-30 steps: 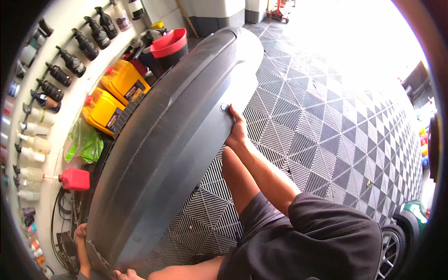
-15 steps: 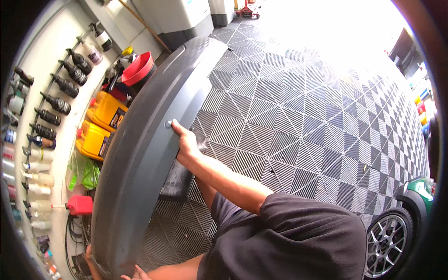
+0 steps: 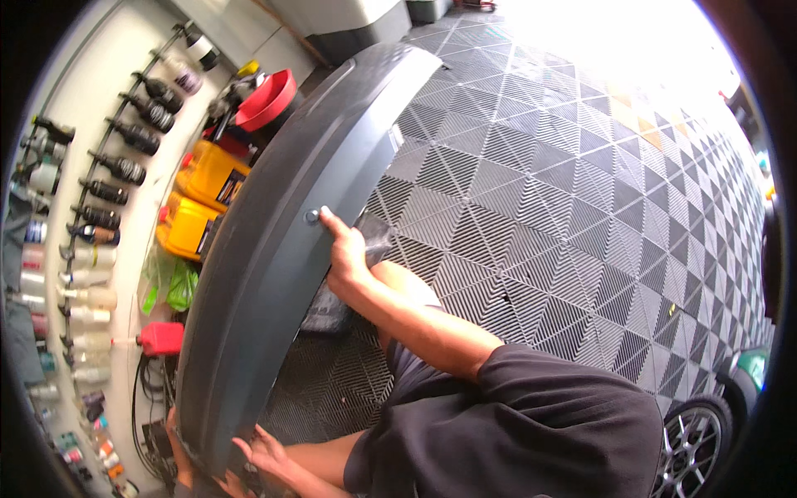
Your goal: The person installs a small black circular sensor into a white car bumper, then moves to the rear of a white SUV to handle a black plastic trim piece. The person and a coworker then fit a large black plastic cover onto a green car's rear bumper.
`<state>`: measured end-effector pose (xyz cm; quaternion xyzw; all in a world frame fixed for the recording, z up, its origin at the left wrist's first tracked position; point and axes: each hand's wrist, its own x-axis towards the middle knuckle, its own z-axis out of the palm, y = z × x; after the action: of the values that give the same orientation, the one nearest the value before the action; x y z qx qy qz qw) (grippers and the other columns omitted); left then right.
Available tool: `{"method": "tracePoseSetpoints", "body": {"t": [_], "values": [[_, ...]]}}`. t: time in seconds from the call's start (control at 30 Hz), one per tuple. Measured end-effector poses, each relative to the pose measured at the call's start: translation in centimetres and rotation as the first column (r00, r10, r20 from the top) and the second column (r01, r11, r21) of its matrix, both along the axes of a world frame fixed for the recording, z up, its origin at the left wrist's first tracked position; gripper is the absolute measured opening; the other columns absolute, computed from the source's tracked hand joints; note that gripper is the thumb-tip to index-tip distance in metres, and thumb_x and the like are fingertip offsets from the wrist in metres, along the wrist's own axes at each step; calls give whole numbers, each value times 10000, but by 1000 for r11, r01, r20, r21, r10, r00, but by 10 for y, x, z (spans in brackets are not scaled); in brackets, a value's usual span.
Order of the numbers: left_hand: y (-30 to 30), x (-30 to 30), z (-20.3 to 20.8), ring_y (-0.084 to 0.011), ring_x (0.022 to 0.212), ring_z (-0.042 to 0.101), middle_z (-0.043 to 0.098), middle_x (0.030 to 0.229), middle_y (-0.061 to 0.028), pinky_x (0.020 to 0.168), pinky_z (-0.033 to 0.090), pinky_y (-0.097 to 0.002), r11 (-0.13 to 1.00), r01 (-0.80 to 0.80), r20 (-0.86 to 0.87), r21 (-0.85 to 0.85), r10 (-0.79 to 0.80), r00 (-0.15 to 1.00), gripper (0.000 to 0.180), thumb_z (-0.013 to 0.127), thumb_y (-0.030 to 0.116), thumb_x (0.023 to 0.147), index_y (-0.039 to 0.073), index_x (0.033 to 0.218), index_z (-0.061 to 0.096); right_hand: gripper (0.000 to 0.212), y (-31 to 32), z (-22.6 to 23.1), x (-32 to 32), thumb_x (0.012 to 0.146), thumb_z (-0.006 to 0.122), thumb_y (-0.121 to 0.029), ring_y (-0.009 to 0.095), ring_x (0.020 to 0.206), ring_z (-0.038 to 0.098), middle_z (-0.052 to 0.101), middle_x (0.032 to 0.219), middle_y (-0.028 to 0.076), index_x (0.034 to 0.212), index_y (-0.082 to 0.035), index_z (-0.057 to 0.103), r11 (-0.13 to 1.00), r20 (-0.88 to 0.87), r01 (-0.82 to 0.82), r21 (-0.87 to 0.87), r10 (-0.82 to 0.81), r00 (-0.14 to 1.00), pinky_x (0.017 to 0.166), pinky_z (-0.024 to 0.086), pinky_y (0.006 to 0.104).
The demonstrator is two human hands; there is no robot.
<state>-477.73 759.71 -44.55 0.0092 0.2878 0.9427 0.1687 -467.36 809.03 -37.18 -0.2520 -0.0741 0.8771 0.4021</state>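
Note:
A long grey car bumper (image 3: 266, 274) stands on end and slants across the left half of the head view. My right hand (image 3: 347, 253) is closed around its inner edge, the thumb pressing on the panel beside a small round sensor (image 3: 311, 217). The other fingers are hidden behind. Low down, my left hand (image 3: 264, 455) lies against the bumper's inner side with its fingers apart. Hand-like bare skin (image 3: 178, 444) shows at the bumper's outer lower edge; I cannot tell whose it is. A dark scuffed piece (image 3: 328, 311) lies behind the bumper, partly hidden.
Spray bottles (image 3: 120, 166) hang in rows along the left wall. Beside the bumper are yellow jugs (image 3: 212, 178), a red funnel-like pan (image 3: 267, 100) and a red can (image 3: 159, 339). Ribbed tiles (image 3: 531, 224) cover the floor. A car wheel (image 3: 693, 448) stands at the lower right.
The view has shifted, so bumper and wall sit further right and higher. My left hand shows more fully. My right hand keeps its grip on the edge.

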Motion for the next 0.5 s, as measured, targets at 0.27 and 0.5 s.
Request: {"method": "tracePoseSetpoints", "body": {"t": [0.27,0.5], "values": [[65,23,116,-270,1360,450,408,1504,-229,1142,409,-313,915,-30,-323,-401,-111,940,522,543,178,1038,-122,1426,364,183,-7,75,-42,840,590,-112,212,921,583,615,935,82,997,-18,606,980,-219,66,187,-23,975,876,475,382],[62,-57,204,-270,1375,454,380,1507,-269,1063,513,-249,816,-439,-401,-375,284,871,486,497,137,1052,-152,1414,348,700,12,116,-93,903,583,-2,281,1259,546,500,1397,146,1517,-28,248,973,-866,-39,229,222,449,1083,447,477]]}}
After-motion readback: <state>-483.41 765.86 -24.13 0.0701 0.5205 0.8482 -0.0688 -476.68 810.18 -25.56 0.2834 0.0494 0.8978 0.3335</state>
